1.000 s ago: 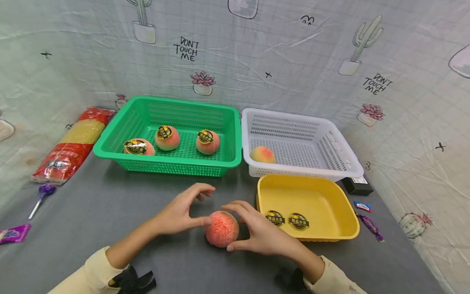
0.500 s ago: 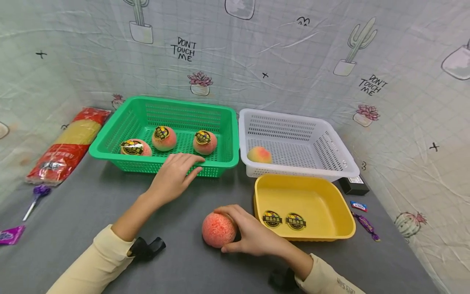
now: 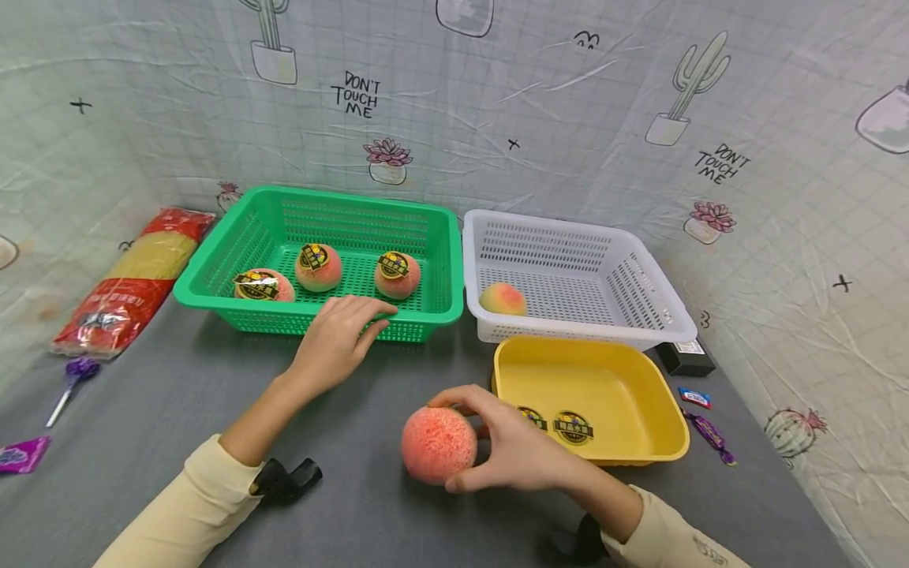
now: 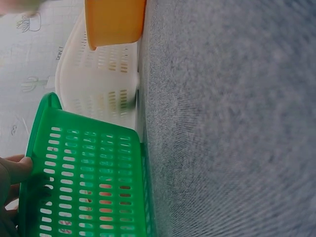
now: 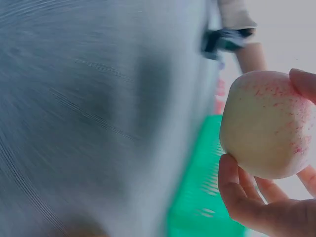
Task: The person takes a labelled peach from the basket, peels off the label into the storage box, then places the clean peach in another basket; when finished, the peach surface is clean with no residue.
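Note:
My right hand [image 3: 521, 450] holds a peach [image 3: 439, 445] with curled fingers and thumb, lifted off the grey table. In the right wrist view, this peach [image 5: 269, 123] shows a pale side with pink speckles. My left hand [image 3: 334, 343] is at the front rim of the green basket [image 3: 334, 315]; the left wrist view shows its thumb [image 4: 19, 170] on the rim and fingers beside it. Three peaches with black-and-gold labels sit in that basket: one at left [image 3: 264, 285], one in the middle [image 3: 318, 267], one at right [image 3: 397, 274].
A white basket [image 3: 596, 335] holds one peach [image 3: 503, 299]. Before it stands a yellow tray [image 3: 625, 410] with two labels [image 3: 572, 427]. A black box [image 3: 685, 359] and wrapped candies [image 3: 710, 434] lie right. Left are a red-yellow packet [image 3: 135, 276], lollipop [image 3: 71, 386] and purple wrapper [image 3: 24, 455].
My left hand has left the peach and moved up to the green basket's rim. My right hand keeps hold of the peach and has raised it slightly, shifting right in the last half second.

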Demonstrator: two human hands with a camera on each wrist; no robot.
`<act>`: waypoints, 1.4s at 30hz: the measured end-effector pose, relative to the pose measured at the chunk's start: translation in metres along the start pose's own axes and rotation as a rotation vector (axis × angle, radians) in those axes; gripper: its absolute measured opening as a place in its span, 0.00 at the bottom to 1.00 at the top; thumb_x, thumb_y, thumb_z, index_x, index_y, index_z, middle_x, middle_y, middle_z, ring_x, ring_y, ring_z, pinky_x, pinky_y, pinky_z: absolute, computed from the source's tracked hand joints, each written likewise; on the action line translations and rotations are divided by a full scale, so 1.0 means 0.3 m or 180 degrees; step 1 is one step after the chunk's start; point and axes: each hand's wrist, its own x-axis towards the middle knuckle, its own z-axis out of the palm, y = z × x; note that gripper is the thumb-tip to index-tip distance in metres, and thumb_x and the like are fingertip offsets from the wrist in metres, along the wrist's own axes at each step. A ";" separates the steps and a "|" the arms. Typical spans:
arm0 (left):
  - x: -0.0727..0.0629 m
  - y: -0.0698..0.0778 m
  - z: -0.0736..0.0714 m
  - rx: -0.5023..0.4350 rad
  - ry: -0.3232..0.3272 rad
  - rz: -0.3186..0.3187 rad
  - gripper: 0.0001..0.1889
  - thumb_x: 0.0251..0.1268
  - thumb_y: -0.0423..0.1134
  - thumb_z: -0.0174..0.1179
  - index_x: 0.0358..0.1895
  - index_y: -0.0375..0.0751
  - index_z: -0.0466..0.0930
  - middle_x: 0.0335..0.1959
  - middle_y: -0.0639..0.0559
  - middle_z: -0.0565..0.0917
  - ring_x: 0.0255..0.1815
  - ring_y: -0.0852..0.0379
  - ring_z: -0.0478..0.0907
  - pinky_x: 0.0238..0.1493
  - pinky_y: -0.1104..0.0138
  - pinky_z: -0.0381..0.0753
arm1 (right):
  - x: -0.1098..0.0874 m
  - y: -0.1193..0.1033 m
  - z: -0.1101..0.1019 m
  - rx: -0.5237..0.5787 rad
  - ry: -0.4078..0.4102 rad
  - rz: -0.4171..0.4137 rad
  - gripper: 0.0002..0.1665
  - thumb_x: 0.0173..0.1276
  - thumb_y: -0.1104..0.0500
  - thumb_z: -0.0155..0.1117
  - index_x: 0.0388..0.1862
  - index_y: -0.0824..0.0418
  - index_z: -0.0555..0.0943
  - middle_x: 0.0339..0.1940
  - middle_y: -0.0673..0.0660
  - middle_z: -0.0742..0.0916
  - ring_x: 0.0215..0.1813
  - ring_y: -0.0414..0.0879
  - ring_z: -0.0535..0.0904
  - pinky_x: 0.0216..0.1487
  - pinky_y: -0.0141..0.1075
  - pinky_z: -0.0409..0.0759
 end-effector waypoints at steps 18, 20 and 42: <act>0.002 -0.004 0.014 0.0047 0.0083 0.0100 0.09 0.59 0.32 0.65 0.43 0.41 0.81 0.41 0.49 0.84 0.43 0.50 0.78 0.44 0.55 0.71 | 0.069 0.083 -0.599 -0.0787 0.0961 0.0931 0.46 0.54 0.61 0.75 0.68 0.61 0.61 0.64 0.63 0.69 0.60 0.60 0.68 0.52 0.51 0.74; 0.001 -0.004 0.013 0.0060 0.0102 0.0109 0.10 0.58 0.32 0.65 0.43 0.41 0.81 0.41 0.49 0.84 0.43 0.50 0.78 0.43 0.56 0.71 | 0.080 0.130 -0.632 -0.0806 0.0960 0.1086 0.47 0.55 0.60 0.74 0.69 0.61 0.60 0.66 0.63 0.67 0.61 0.62 0.66 0.53 0.54 0.73; -0.007 -0.003 0.016 0.0074 0.0150 0.0150 0.10 0.57 0.30 0.65 0.43 0.40 0.81 0.41 0.49 0.84 0.42 0.50 0.78 0.44 0.55 0.71 | 0.132 0.372 -0.690 -0.0980 -0.0027 0.1567 0.39 0.60 0.56 0.69 0.65 0.59 0.60 0.64 0.69 0.66 0.55 0.61 0.73 0.57 0.51 0.71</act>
